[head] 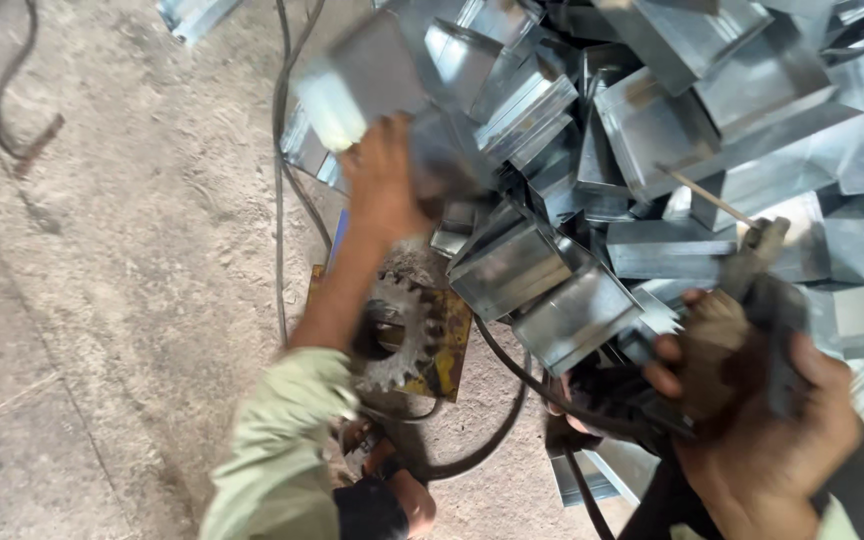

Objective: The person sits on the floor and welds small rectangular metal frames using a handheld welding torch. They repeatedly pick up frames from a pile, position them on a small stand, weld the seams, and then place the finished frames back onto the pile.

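Head view: welding holder (752, 262) seemingly angled up-left.

Pale green sleeve (277, 450) rolled up; hands bare.

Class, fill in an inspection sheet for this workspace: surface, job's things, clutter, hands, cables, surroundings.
Surface: dusty concrete floor.
Job's things: left hand grips a blurred metal piece; right hand holds a dark tool with a thin rod.
Clutter: heap of folded sheet-metal channels; toothed gear on a yellow plate.
Hands: both closed.
Cables: black cable by the gear; thin wire on the floor.
Surroundings: nothing seen.
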